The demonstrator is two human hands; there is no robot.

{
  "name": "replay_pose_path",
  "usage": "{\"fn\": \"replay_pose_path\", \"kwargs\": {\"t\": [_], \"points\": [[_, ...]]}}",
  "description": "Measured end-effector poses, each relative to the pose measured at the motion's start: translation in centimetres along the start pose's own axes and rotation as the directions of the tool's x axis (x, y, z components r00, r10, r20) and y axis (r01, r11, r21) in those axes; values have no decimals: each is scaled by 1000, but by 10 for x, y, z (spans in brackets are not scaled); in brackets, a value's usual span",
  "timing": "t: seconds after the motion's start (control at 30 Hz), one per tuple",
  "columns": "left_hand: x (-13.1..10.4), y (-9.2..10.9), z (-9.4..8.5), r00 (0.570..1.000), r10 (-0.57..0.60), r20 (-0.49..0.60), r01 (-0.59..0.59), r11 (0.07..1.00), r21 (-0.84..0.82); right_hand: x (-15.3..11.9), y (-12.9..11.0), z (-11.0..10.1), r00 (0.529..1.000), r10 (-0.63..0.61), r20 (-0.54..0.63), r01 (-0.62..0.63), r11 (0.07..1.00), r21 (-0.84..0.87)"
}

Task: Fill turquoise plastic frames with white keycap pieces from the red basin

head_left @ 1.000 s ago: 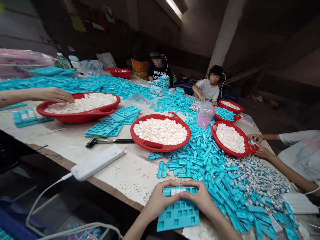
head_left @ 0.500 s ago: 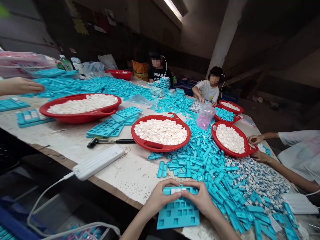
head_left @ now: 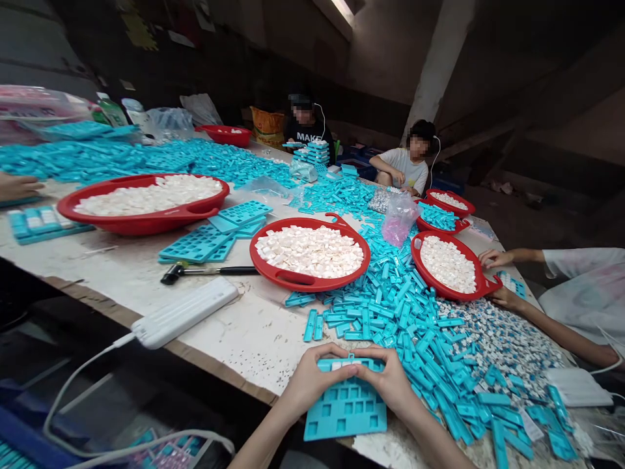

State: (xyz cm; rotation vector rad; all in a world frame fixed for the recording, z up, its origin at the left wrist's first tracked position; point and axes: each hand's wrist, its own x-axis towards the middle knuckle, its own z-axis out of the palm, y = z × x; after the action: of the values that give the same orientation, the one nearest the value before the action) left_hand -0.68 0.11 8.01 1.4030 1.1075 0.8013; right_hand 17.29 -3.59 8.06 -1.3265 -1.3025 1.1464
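Observation:
My left hand (head_left: 309, 385) and my right hand (head_left: 396, 384) are closed around the two ends of a turquoise plastic strip (head_left: 367, 363) with white square caps (head_left: 338, 365) set along it. Both thumbs press together over its front edge, covering part of the caps. A small loop sticks up at the strip's far side. Beneath it lies a flat turquoise tray (head_left: 344, 427) with rows of square holes, resting at the table's front edge. Just beyond my hands is a heap of loose turquoise strips (head_left: 385, 312).
A red basin (head_left: 312, 281) of white caps, a hammer (head_left: 209, 271) and a white power bank (head_left: 188, 312) with a cable lie ahead. Another red basin (head_left: 146, 225) stands left, one more (head_left: 449, 294) right. A co-worker's hand (head_left: 505, 298) works at the right; others sit across the table (head_left: 234, 345).
The view has shifted slightly, so the table's contents sit a little further left. My hands keep their grip on the strip over the tray. The co-worker's hand at far left has moved towards the edge.

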Motion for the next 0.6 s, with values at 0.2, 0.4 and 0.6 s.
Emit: {"fn": "replay_pose_path", "kwargs": {"t": [0.2,0.4,0.6], "points": [[1,-2,0,1000,21,-2,-21,1000,-1,1,-1,0,1000,2,12,-2,1000,17],[-1,-3,1,1000,8,-7,-9,1000,-14,-1,2,2,999,-8,-41,8,1000,-11],[0,0,2,999,5,-52,-5,1000,8,-1,1,3,999,-16,-41,16,1000,2]]}}
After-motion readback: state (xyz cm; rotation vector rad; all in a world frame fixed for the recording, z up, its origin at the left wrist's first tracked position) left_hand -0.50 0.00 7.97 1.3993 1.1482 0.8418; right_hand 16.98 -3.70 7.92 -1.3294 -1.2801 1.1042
